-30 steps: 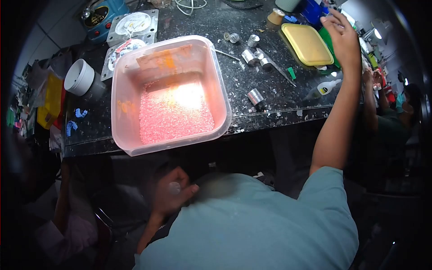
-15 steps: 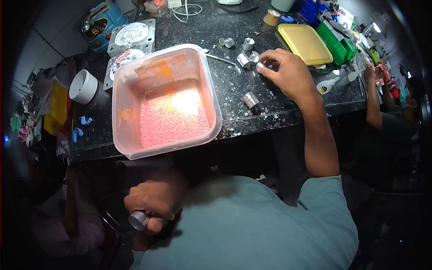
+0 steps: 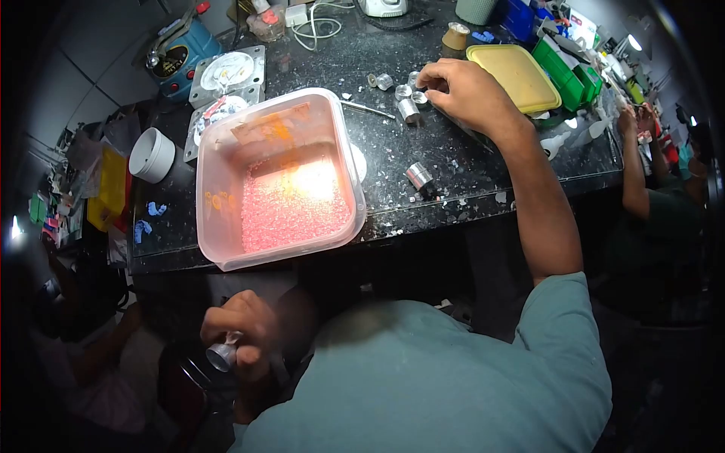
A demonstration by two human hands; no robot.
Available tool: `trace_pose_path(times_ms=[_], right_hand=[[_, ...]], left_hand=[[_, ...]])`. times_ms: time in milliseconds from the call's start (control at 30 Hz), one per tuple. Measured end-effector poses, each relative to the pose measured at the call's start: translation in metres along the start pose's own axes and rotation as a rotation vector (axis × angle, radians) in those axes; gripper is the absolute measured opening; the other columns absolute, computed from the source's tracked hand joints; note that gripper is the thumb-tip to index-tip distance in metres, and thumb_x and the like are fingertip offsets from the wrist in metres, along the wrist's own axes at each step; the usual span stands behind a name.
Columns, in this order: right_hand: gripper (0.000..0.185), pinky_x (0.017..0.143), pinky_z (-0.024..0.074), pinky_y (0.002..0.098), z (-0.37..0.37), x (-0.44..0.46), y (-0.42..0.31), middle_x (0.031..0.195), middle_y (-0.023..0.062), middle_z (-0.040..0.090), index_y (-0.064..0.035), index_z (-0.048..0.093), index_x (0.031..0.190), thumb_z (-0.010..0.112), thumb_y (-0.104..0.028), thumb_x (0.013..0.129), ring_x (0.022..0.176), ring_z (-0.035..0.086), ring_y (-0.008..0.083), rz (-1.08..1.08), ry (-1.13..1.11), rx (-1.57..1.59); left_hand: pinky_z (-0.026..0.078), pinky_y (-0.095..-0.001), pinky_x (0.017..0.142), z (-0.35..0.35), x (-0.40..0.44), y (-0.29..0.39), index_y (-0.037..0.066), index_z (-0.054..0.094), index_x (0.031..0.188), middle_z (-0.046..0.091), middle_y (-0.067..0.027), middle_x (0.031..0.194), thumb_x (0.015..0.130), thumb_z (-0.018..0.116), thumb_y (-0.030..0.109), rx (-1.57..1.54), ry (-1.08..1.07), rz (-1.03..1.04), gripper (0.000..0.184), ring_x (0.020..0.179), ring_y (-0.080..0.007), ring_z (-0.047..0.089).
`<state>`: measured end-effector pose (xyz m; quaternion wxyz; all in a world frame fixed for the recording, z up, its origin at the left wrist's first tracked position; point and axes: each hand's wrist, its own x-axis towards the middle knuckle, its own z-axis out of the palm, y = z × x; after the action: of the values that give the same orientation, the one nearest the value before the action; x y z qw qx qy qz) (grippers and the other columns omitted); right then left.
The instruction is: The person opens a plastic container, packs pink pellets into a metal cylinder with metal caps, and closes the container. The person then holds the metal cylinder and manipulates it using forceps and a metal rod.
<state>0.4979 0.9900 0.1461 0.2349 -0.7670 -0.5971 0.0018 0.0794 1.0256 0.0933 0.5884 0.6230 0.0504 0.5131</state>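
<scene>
Right hand [image 3: 476, 94] was pinched on a small metal piece half a second ago; now it's shifted to the back of the group of loose metal cylinders [image 3: 408, 111] on the worktop [image 3: 355, 64]. Thumb and index slightly parted, fingers curled; can't tell if that grip has hold of anything or just touches. Left hand [image 3: 245, 321] still low by the body, in front of the worktop edge, grip closed round a metal cylinder [image 3: 222, 356], one end showing below the fingers, tilted. Seems the handling centres on these cylinders: one in the left hand, the rest by the right fingertips.

Another, the banded cylinder [image 3: 419, 176], lies apart, nearer the front edge, among pale crumbs. Silver rod [image 3: 366, 109] lies left of the group.

Big clear tub [image 3: 219, 174] with pink granules [image 3: 291, 219] stands at the front edge, between the two hands; likely obstacle for a straight path from one to the other. Yellow lid [image 3: 513, 77] and green bin [image 3: 559, 72] sit past the right hand. White cup [image 3: 155, 156] left of the tub, plaster-filled metal plates [image 3: 226, 72] behind, blue machine [image 3: 181, 64] further back. Right forearm crosses the worktop, hiding part of it. Co-worker's hands far right, well apart.
</scene>
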Motion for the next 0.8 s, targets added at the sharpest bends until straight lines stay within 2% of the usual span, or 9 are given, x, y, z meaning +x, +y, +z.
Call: trace_pose_path(times_ms=[67,200,267,333,367,533,667,767,800], right_hand=[[0.016,0.081,0.0537,0.0342,0.001,0.002,-0.002,0.095,0.0096,0.069,-0.0035,0.072,0.100,0.071,-0.012,0.087,0.087,0.068,0.0233,0.052,-0.102,-0.004],[0.014,0.082,0.0526,0.0327,0.000,-0.008,-0.007,0.099,0.0078,0.069,-0.0022,0.073,0.096,0.074,-0.012,0.085,0.088,0.066,0.0221,0.037,-0.054,0.014],[0.013,0.086,0.0522,0.0350,-0.008,-0.014,-0.011,0.101,0.0091,0.068,-0.0034,0.074,0.096,0.072,-0.012,0.086,0.093,0.066,0.0254,0.008,-0.013,0.090],[0.014,0.088,0.0520,0.0366,-0.011,-0.023,-0.016,0.101,0.0096,0.068,-0.0047,0.073,0.097,0.071,-0.014,0.086,0.096,0.067,0.0267,-0.039,0.060,0.177],[0.015,0.088,0.0520,0.0367,-0.012,-0.027,-0.018,0.100,0.0097,0.068,-0.0048,0.073,0.098,0.071,-0.015,0.087,0.097,0.067,0.0266,-0.009,0.053,0.121],[0.019,0.087,0.0523,0.0374,-0.007,-0.027,-0.008,0.100,0.0104,0.068,-0.0050,0.071,0.101,0.071,-0.019,0.087,0.096,0.067,0.0266,0.070,-0.065,-0.069],[0.019,0.086,0.0536,0.0388,-0.011,-0.003,-0.003,0.101,0.0120,0.068,-0.0053,0.071,0.100,0.072,-0.018,0.087,0.092,0.068,0.0280,0.047,0.070,0.034],[0.020,0.090,0.0532,0.0383,0.003,0.017,0.011,0.104,0.0115,0.067,-0.0061,0.072,0.102,0.073,-0.019,0.086,0.097,0.067,0.0275,0.003,0.029,-0.012],[0.020,0.094,0.0521,0.0379,0.004,0.016,0.014,0.110,0.0099,0.066,-0.0081,0.073,0.103,0.073,-0.018,0.086,0.104,0.066,0.0265,-0.011,-0.005,-0.068]], left_hand=[[0.039,-0.0233,0.042,-0.015,-0.005,-0.005,0.002,0.047,0.091,0.046,-0.0028,0.064,0.089,0.077,0.034,0.095,-0.112,0.059,0.044,0.055,-0.0108,0.043],[0.038,-0.0236,0.042,-0.021,-0.007,-0.002,0.002,0.047,0.091,0.045,-0.0022,0.063,0.091,0.074,0.028,0.080,-0.056,0.037,0.037,0.055,-0.0116,0.043],[0.038,-0.0235,0.043,-0.020,-0.003,0.002,0.002,0.047,0.092,0.044,-0.0022,0.063,0.092,0.071,0.022,0.085,-0.015,0.042,0.031,0.055,-0.0118,0.043],[0.036,-0.0242,0.047,-0.011,0.005,0.011,0.001,0.049,0.091,0.048,-0.0031,0.064,0.090,0.075,0.036,0.078,0.033,-0.024,0.043,0.055,-0.0119,0.045],[0.035,-0.0246,0.049,-0.006,0.008,0.013,0.000,0.050,0.091,0.050,-0.0036,0.064,0.089,0.077,0.042,0.073,0.057,-0.056,0.050,0.055,-0.0120,0.046],[0.037,-0.0239,0.050,0.006,0.015,0.007,-0.001,0.051,0.094,0.051,-0.0034,0.066,0.088,0.078,0.041,0.119,0.080,0.035,0.050,0.057,-0.0127,0.048],[0.038,-0.0241,0.050,0.005,0.012,-0.003,0.000,0.053,0.095,0.050,-0.0017,0.064,0.088,0.078,0.044,0.116,0.084,0.105,0.051,0.057,-0.0125,0.049],[0.038,-0.0246,0.050,0.002,0.002,-0.003,0.001,0.053,0.092,0.049,-0.0013,0.063,0.088,0.077,0.047,0.141,0.076,0.050,0.052,0.055,-0.0124,0.048],[0.037,-0.0247,0.051,0.003,-0.001,-0.002,0.002,0.052,0.089,0.050,-0.0016,0.063,0.088,0.076,0.051,0.179,0.088,0.028,0.055,0.055,-0.0120,0.047]])
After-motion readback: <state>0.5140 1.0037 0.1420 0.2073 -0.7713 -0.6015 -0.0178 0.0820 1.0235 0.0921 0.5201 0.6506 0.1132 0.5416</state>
